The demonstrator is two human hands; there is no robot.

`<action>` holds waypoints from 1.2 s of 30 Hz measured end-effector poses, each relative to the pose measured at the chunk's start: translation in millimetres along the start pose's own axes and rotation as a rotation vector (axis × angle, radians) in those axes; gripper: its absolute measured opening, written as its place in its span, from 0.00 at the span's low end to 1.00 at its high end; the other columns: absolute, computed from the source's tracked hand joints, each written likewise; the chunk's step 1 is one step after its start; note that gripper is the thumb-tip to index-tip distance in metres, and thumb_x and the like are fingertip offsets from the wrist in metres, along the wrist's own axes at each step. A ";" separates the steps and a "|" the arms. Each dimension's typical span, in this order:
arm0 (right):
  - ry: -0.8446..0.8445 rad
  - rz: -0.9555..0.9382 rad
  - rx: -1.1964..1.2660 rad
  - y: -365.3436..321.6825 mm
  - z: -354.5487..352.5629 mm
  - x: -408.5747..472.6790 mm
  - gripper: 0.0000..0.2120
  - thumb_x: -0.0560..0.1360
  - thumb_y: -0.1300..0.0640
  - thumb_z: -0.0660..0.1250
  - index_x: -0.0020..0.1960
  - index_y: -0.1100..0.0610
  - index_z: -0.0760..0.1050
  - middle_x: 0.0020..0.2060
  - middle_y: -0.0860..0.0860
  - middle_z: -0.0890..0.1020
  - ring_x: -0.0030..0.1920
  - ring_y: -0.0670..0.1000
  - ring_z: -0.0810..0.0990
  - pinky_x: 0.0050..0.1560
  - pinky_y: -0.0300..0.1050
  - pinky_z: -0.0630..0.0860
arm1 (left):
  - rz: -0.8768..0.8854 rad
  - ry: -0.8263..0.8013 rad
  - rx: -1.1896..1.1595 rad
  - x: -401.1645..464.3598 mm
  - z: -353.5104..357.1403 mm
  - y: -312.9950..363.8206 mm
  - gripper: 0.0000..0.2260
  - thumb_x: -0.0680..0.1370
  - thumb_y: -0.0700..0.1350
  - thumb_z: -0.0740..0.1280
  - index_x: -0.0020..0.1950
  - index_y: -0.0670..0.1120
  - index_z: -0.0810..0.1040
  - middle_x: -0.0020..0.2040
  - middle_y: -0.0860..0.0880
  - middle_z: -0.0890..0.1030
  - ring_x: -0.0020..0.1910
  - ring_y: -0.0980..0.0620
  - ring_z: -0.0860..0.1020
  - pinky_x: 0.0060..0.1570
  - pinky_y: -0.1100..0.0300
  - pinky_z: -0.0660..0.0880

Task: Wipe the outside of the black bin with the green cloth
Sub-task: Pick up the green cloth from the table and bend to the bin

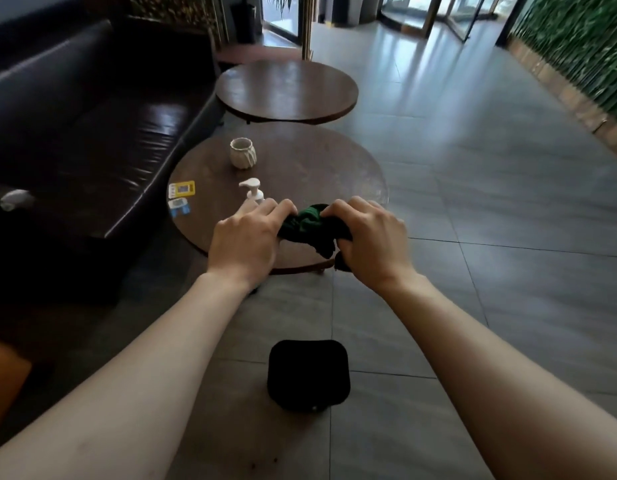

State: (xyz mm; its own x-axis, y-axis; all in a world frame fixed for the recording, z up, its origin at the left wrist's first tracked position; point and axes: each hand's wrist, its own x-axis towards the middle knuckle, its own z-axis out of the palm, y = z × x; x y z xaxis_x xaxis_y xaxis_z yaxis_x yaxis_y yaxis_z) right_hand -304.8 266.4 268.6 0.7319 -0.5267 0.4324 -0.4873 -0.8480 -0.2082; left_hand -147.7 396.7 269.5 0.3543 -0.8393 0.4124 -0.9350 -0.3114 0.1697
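Note:
The green cloth [309, 226] is bunched up in the air between my two hands, above the near edge of a round dark table [321, 168]. My left hand [246, 237] pinches its left end with curled fingers. My right hand [367, 237] grips its right end, and a dark fold hangs down below the palm. The black bin [309, 374] stands on the grey floor tiles well below the hands, between my forearms, seen from above with its square rounded top. Neither hand touches the bin.
On the near table stand a white pump bottle [253, 194], a white ribbed cup [243, 153] and two small cards [181, 197]. A second round table [286, 91] lies beyond. A black leather sofa [85, 126] fills the left side. Tiled floor stretches to the right.

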 end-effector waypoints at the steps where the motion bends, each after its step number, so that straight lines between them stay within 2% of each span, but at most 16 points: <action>1: 0.003 0.001 0.005 4.7 12.1 -6.5 0.18 0.73 0.61 0.70 0.60 0.48 0.79 0.49 0.49 0.82 0.49 0.57 0.80 0.38 0.54 0.80 | -0.002 0.001 -0.005 -4.9 13.7 -0.5 0.15 0.78 0.40 0.67 0.62 0.54 0.76 0.52 0.52 0.80 0.52 0.46 0.77 0.36 0.49 0.75; 15: 0.055 0.001 0.009 91.4 232.8 -96.7 0.20 0.68 0.63 0.74 0.58 0.48 0.81 0.48 0.48 0.83 0.48 0.56 0.81 0.36 0.52 0.79 | 0.041 0.039 -0.061 -70.7 263.1 -31.1 0.16 0.76 0.42 0.71 0.60 0.57 0.75 0.47 0.56 0.78 0.48 0.49 0.78 0.33 0.51 0.75; 19: 0.084 0.008 0.027 100.9 285.3 -124.2 0.20 0.68 0.62 0.75 0.57 0.47 0.80 0.47 0.47 0.83 0.46 0.54 0.81 0.34 0.50 0.79 | 0.011 0.039 -0.112 -95.7 316.8 -41.1 0.18 0.75 0.43 0.72 0.61 0.59 0.75 0.50 0.57 0.79 0.50 0.50 0.79 0.36 0.50 0.78; 22: 0.103 0.040 0.056 106.4 321.1 -140.8 0.22 0.65 0.63 0.76 0.56 0.47 0.80 0.46 0.46 0.83 0.44 0.54 0.81 0.33 0.49 0.78 | -0.016 0.034 -0.168 -111.4 347.4 -47.3 0.16 0.77 0.45 0.70 0.62 0.60 0.74 0.52 0.58 0.79 0.53 0.51 0.78 0.40 0.48 0.80; 26: 0.137 0.051 0.053 111.7 358.0 -159.5 0.22 0.66 0.64 0.76 0.57 0.48 0.80 0.46 0.46 0.83 0.44 0.53 0.81 0.35 0.47 0.77 | -0.035 0.064 -0.193 -129.6 384.6 -54.8 0.16 0.77 0.45 0.70 0.61 0.60 0.74 0.52 0.59 0.79 0.52 0.52 0.78 0.40 0.48 0.79; 33: 0.201 0.130 0.159 113.1 401.3 -186.2 0.20 0.69 0.65 0.73 0.56 0.46 0.80 0.47 0.45 0.84 0.44 0.52 0.81 0.37 0.44 0.75 | -0.065 0.146 -0.284 -153.4 427.9 -61.3 0.15 0.77 0.42 0.70 0.58 0.60 0.73 0.49 0.60 0.79 0.48 0.55 0.78 0.40 0.53 0.78; 36: 0.201 0.221 0.268 111.7 412.1 -189.3 0.23 0.69 0.67 0.71 0.58 0.44 0.79 0.49 0.44 0.84 0.46 0.49 0.81 0.39 0.43 0.74 | -0.128 0.188 -0.361 -155.9 437.3 -59.0 0.18 0.76 0.40 0.71 0.56 0.61 0.73 0.50 0.60 0.80 0.48 0.57 0.78 0.40 0.60 0.73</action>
State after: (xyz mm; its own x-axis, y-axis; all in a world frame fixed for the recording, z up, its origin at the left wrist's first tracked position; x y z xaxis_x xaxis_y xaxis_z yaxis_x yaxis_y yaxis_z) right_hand -301.5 247.4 -198.1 0.5027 -0.6987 0.5090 -0.4613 -0.7148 -0.5256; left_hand -153.9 351.0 -196.2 0.4946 -0.6978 0.5181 -0.8305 -0.2038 0.5184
